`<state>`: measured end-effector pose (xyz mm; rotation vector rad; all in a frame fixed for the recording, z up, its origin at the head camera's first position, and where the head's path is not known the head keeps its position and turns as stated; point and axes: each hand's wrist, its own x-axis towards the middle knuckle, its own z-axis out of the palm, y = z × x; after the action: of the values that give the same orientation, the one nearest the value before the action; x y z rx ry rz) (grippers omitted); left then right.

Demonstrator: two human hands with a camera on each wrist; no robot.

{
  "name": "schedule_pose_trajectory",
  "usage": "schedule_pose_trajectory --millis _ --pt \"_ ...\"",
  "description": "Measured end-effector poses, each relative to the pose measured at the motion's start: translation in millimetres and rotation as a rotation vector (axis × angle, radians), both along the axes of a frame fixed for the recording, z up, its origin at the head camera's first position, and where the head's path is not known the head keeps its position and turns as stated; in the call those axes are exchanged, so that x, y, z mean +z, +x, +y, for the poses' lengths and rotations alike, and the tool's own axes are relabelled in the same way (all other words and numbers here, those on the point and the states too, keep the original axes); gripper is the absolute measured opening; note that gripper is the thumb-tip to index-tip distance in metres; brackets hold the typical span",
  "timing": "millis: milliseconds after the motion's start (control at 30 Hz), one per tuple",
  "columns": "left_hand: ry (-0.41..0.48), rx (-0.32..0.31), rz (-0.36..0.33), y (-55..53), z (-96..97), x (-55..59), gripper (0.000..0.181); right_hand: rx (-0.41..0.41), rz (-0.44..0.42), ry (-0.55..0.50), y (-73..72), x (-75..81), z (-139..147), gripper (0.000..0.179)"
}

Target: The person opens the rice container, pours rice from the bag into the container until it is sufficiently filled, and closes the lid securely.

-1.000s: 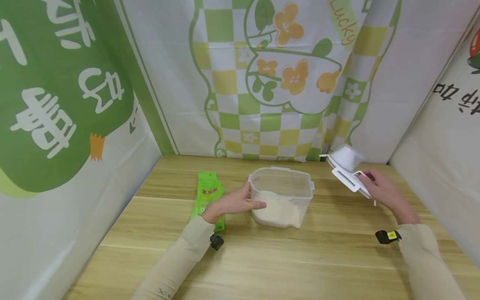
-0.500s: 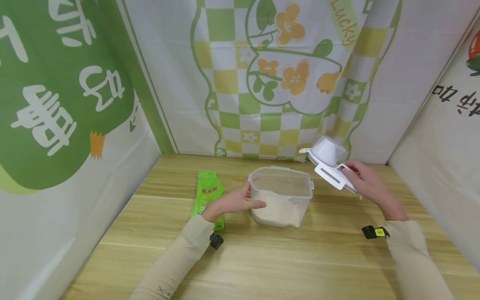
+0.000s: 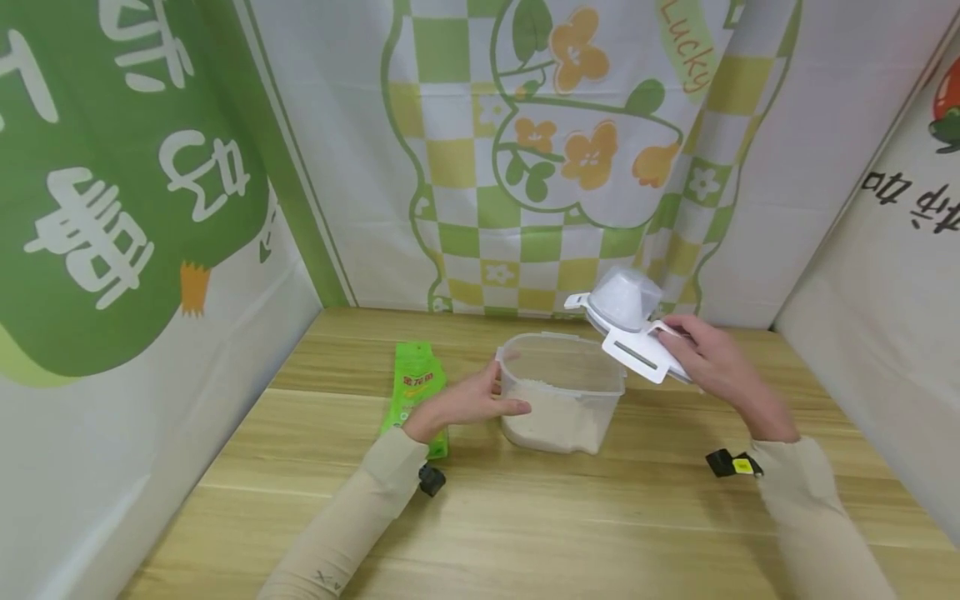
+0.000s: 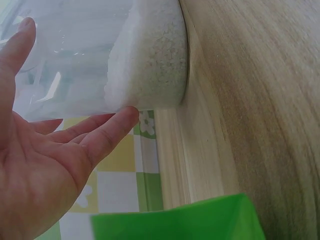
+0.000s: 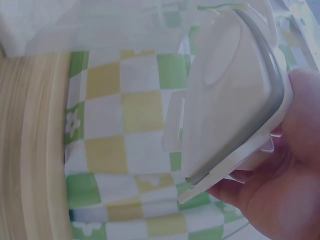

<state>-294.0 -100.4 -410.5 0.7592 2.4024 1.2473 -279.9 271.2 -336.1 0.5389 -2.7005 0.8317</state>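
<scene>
A clear plastic container (image 3: 562, 417), partly filled with white rice (image 4: 162, 55), stands on the wooden table. My left hand (image 3: 472, 400) holds its left side, thumb in front and fingers behind. In the left wrist view the left hand's fingertips touch the clear wall. My right hand (image 3: 708, 358) grips a white lid (image 3: 641, 350) by its right end, tilted in the air at the container's upper right. On top of the lid sits a translucent cup (image 3: 624, 298). A grey seal (image 5: 275, 90) runs along the lid's underside in the right wrist view.
A green packet (image 3: 414, 387) lies on the table left of the container, partly under the left wrist. Printed cloth (image 3: 540, 250) hangs along the table's back edge, with more cloth on both sides. The wooden table (image 3: 525, 525) extends toward me.
My right hand has carried the lid and cup leftward and slightly up, and the lid now overlaps the container's right rim in the head view. The left hand and container have stayed in place.
</scene>
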Motion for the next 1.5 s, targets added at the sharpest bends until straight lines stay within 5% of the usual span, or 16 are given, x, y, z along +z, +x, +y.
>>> schedule_pose_trajectory --millis 300,633,1167,1500 --pt "0.004 0.01 0.006 -2.8 -0.9 -1.3 0.098 0.072 0.089 0.025 4.9 7.8 -28 0.034" --pt "0.021 -0.001 0.027 -2.5 -1.6 0.2 0.093 0.185 0.264 0.021 2.1 -3.6 -53 0.019" --pt "0.081 -0.046 0.029 -4.2 -3.1 -0.6 0.083 0.332 0.319 0.045 -8.6 -7.3 -82 0.016" --pt "0.065 -0.043 0.026 -4.8 -3.3 -1.1 0.079 0.35 0.314 0.058 -9.3 -7.1 -88 0.015"
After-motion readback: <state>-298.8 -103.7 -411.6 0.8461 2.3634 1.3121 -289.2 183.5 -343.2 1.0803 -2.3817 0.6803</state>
